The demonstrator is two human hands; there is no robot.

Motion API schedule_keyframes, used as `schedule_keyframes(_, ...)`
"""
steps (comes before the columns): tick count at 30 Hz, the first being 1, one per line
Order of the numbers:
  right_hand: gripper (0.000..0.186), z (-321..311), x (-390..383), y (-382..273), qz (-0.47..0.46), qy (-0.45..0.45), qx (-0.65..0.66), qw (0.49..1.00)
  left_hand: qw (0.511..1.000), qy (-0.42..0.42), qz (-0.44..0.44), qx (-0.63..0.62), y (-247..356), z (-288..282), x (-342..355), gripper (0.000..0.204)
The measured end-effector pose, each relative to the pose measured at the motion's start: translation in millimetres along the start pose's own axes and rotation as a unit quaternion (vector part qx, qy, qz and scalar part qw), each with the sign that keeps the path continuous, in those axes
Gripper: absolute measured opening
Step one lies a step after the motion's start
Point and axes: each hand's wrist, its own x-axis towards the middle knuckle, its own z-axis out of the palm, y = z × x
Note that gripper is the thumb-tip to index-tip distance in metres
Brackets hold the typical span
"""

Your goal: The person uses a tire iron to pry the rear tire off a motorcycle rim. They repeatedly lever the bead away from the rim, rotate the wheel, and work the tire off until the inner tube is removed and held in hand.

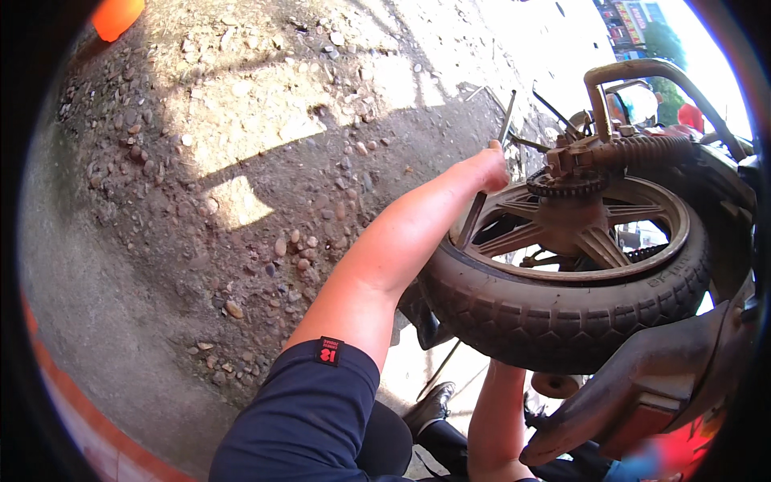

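Note:
My left hand (pixel 488 166) is closed around a long, thin metal bar that looks like a tyre lever (pixel 474 215). The bar's lower end rests at the edge where the black tyre (pixel 562 321) meets the wheel rim (pixel 598 273). Grimy and spoked, the wheel is still on a motorcycle and faces up at a tilt. A toothed sprocket (pixel 566 185) sits at its hub. My right forearm (pixel 496 418) reaches up beneath the tyre, which hides the right hand and its fingers.
A coil-spring shock absorber (pixel 654 150) and a bent grab rail (pixel 593 84) stand above the wheel. The dark mudguard (pixel 634 386) juts out at lower right. Pebbly ground (pixel 241 241) stretches left, with an orange object (pixel 116 19) at the far left. A dark shoe (pixel 432 406) shows below.

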Motion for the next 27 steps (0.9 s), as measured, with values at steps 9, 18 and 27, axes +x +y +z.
schedule_keyframes(9,0.061,-17.5,-18.6,2.6,0.014,0.041,-0.014,0.999,0.824,0.073,-0.156,-0.539,27.9,-44.1,-67.1,0.082)
schedule_keyframes(18,0.057,-15.7,-15.7,2.4,0.006,0.050,0.001,0.999,0.752,0.096,-0.255,-0.600,12.7,-36.5,-92.5,0.069)
schedule_keyframes(27,0.054,-19.5,-2.7,-4.6,0.002,0.068,0.029,0.997,0.732,0.106,-0.278,-0.613,9.1,-39.1,-108.4,0.067)
